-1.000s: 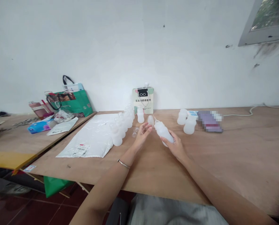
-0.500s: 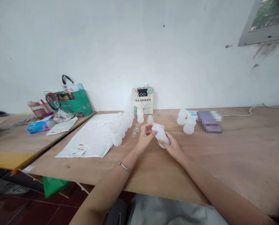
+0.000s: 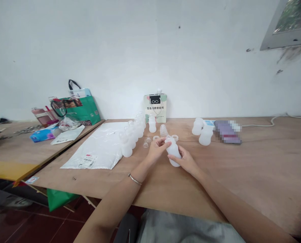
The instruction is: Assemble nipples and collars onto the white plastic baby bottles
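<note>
A frosted white baby bottle (image 3: 174,151) tilts slightly between my hands above the table, its top leaning away from me. My right hand (image 3: 187,160) wraps round the lower body. Pinched at the neck and top are the fingers of my left hand (image 3: 157,148), which partly hide the teat end. Just beyond it lie clear domed caps (image 3: 163,130) and a pale ring (image 3: 175,137). Two small clear teat-like pieces, one of them this teat (image 3: 145,144), rest left of my left hand.
Several assembled bottles (image 3: 127,148) stand in a row beside a white plastic mailer (image 3: 89,148). Another bottle (image 3: 152,124) is before a paper bag (image 3: 155,104). Two topless bottles (image 3: 205,136) stand right, near a blurred purple object (image 3: 227,131). A green bag (image 3: 84,111) sits far left.
The bottle has become more upright and its base has come slightly nearer to me. My left fingers have shifted a little along its top. The ring behind now shows more clearly.
</note>
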A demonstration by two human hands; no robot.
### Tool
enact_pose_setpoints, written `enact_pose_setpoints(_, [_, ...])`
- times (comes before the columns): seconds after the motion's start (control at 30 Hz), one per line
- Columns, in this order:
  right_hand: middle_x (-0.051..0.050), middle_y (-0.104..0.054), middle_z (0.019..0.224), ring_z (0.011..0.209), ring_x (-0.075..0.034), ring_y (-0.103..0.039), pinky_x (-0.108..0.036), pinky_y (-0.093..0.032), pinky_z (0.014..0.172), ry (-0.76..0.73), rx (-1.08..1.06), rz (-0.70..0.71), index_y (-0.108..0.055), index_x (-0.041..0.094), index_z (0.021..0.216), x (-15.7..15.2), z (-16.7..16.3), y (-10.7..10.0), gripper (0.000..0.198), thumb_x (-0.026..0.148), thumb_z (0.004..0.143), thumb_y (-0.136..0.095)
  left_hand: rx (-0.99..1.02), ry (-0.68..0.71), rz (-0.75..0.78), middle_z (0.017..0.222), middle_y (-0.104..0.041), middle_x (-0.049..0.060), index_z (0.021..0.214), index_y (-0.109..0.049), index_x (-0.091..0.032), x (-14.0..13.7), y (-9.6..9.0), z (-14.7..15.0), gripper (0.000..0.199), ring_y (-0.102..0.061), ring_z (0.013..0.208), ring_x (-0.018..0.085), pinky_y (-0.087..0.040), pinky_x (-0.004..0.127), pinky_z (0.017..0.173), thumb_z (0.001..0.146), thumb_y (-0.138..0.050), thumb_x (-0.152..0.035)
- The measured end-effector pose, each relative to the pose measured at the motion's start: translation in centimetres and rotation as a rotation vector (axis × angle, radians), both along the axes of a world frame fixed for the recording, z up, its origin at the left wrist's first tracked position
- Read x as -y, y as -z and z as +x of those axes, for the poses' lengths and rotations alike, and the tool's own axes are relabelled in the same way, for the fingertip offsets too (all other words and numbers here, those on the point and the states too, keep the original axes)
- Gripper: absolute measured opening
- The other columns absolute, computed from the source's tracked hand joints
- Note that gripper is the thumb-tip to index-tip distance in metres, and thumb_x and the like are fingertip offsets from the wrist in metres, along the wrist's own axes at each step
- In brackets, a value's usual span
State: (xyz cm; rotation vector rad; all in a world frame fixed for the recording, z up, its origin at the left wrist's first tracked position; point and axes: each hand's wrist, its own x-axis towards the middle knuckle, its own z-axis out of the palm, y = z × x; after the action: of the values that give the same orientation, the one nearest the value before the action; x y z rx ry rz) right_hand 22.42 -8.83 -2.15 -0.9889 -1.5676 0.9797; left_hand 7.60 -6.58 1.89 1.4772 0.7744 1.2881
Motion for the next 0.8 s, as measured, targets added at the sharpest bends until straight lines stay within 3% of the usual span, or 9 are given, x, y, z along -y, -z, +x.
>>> enact_pose_setpoints(0.17, [-0.006,-0.067,0.09,0.079,-0.021,-0.061,-0.031,-0.048,0.067,-0.184,-0.091,-0.181,-0.059,0.016,0.096,0.7,0.3,-0.5,0.036,0.042,0.071,-0.062,-0.049,-0.002,0.067,0.083,-0.066,0.005,0.087,-0.067,-0.013,0.5,-0.4,-0.2,0.026,-0.057,0.076,0.015,-0.043,0.026,0.069,0.071,-0.063,-0.033])
enact_pose_setpoints(0.27, [-0.007,-0.067,0.091,0.081,-0.021,-0.062,-0.032,-0.047,0.069,-0.234,-0.138,-0.213,-0.058,0.016,0.098,0.9,0.1,-0.6,0.037,0.041,0.07,-0.063,-0.041,-0.006,0.085,0.088,-0.067,0.006,0.09,-0.067,-0.014,0.6,-0.6,-0.3,0.027,-0.058,0.081,0.016,-0.044,0.026,0.072,0.071,-0.062,-0.032])
enact_pose_setpoints(0.5, [-0.009,-0.055,0.119,0.108,-0.022,-0.052,-0.035,-0.043,0.09,-0.042,-0.136,-0.016,-0.044,0.021,0.117,-0.8,-0.8,1.0,0.056,0.038,0.068,-0.066,-0.011,0.123,0.067,0.11,-0.063,0.008,0.107,-0.062,-0.018,0.3,-0.6,-0.1,0.039,-0.058,0.099,0.02,-0.044,0.033,0.086,0.071,-0.064,-0.032])
enact_pose_setpoints(0.63, [-0.01,-0.055,0.118,0.108,-0.024,-0.052,-0.038,-0.042,0.09,0.128,-0.016,0.022,-0.04,0.02,0.12,-1.8,-0.5,1.8,0.063,0.04,0.066,-0.067,-0.03,-0.025,0.101,0.117,-0.059,0.007,0.104,-0.062,-0.02,0.0,-0.4,-0.4,0.032,-0.055,0.107,0.019,-0.04,0.033,0.094,0.075,-0.059,-0.034])
enact_pose_setpoints(0.8, [-0.009,-0.06,0.106,0.097,-0.025,-0.057,-0.039,-0.044,0.082,0.249,0.15,-0.003,-0.044,0.019,0.113,-2.1,-0.2,1.5,0.058,0.044,0.065,-0.066,-0.169,-0.265,0.139,0.1,-0.066,0.007,0.091,-0.065,-0.016,-2.0,0.2,-0.9,0.027,-0.059,0.097,0.018,-0.045,0.032,0.087,0.079,-0.052,-0.036])
